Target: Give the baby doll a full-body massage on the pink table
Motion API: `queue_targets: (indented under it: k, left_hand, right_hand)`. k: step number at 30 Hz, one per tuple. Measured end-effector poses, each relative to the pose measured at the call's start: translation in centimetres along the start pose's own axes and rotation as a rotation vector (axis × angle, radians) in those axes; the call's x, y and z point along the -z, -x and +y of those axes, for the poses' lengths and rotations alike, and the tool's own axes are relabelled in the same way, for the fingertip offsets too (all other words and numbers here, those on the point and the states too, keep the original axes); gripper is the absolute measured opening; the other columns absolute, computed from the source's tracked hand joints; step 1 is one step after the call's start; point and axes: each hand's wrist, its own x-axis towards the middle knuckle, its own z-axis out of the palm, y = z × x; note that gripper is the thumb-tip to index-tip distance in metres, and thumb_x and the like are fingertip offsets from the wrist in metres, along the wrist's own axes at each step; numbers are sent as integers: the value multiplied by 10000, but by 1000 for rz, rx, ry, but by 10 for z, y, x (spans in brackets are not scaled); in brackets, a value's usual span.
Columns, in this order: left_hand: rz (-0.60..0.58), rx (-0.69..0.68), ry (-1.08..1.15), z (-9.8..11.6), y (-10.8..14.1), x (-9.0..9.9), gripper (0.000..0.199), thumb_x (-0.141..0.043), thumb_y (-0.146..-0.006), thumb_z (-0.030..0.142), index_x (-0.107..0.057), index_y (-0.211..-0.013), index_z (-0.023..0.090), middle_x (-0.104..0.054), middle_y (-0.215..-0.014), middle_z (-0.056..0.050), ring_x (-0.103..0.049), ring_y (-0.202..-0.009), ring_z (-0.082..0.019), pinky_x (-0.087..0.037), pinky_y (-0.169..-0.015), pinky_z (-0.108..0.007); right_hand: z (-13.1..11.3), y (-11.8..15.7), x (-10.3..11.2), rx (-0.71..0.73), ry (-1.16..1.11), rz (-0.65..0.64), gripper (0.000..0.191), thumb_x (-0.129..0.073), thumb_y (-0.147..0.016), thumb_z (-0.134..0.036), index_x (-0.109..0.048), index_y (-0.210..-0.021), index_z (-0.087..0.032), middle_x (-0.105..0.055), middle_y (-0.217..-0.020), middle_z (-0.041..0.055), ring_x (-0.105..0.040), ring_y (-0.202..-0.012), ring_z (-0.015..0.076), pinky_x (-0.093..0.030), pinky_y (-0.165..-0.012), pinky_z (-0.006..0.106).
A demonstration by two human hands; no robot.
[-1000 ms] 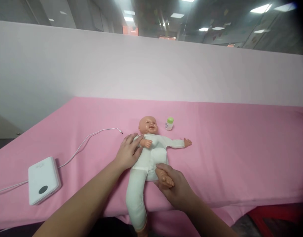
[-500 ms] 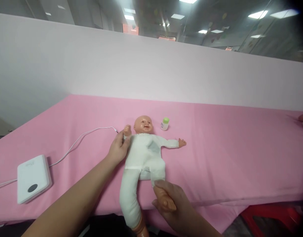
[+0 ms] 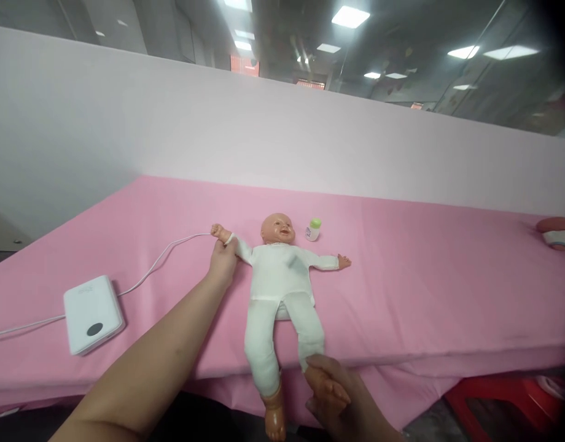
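Light, even tension seems best to me: the left hand (image 3: 223, 264) has its fingers closed round one wrist of the doll (image 3: 277, 276), face-up on the worktop (image 3: 425, 276), the right hand (image 3: 362, 399) gripping an ankle (feet past the edge).

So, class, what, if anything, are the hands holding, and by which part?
A doll: the left hand holds it by one wrist, the right hand by one foot.
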Motion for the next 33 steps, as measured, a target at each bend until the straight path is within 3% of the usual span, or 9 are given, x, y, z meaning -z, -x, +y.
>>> queue_targets:
  k: [3,7,10,15,21,28,33]
  left_hand:
    - [-100,-236,-268,2,17,-4,426,-602,-960,448,-549,-1320,226,-677,-1259,-128,-670,-1156,-295,-552,-1016,-476]
    - [-318,-648,-728,3,45,-14,463,-582,-964,335,-578,-1413,225,-624,-1389,-138,-543,-1336,-325,-428,-1173,-520]
    - [-351,-764,-998,0,57,-19,532,-557,-964,299,-551,-1492,235,-574,-1445,-151,-473,-1382,-361,-369,-1205,-565]
    - [-365,-719,-1078,-5,59,-20,562,-527,-976,321,-514,-1536,277,-515,-1521,-139,-422,-1421,-381,-339,-1213,-598]
    - [-350,-664,-965,-8,58,-18,551,-563,-957,326,-543,-1505,272,-538,-1487,-134,-452,-1396,-342,-371,-1205,-547]
    - [-309,-511,-721,-2,44,-12,499,-535,-992,427,-559,-1455,240,-591,-1425,-139,-533,-1334,-321,-417,-1166,-508]
    - [-174,-213,-501,-4,19,-6,520,-465,-995,634,-593,-1290,225,-712,-1183,-141,-678,-1080,-329,-529,-957,-494]
  right_hand:
    - [-14,-13,10,28,116,73,395,-693,-892,-289,-615,-1278,-253,-741,-1029,49,-726,-841,205,-598,-719,283]
    - [-20,-49,16,28,183,201,487,-715,-914,-357,-578,-1370,-258,-704,-1299,94,-723,-1139,254,-613,-958,346]
    - [-15,-81,15,7,162,239,518,-715,-918,-395,-567,-1391,-246,-675,-1362,104,-686,-1233,261,-593,-1024,363]
    - [-1,-118,7,-17,117,292,558,-710,-922,-442,-551,-1413,-231,-644,-1413,112,-641,-1297,263,-565,-1065,391]
    - [5,-117,4,-77,134,298,576,-731,-913,-461,-559,-1410,-225,-660,-1390,120,-668,-1242,253,-575,-1031,385]
    - [3,-88,8,-67,157,326,539,-720,-927,-442,-567,-1402,-236,-681,-1352,108,-700,-1191,234,-603,-1012,354]
    - [7,-35,-5,-46,181,341,507,-724,-927,-408,-574,-1378,-231,-727,-1258,105,-748,-1075,228,-647,-886,311]
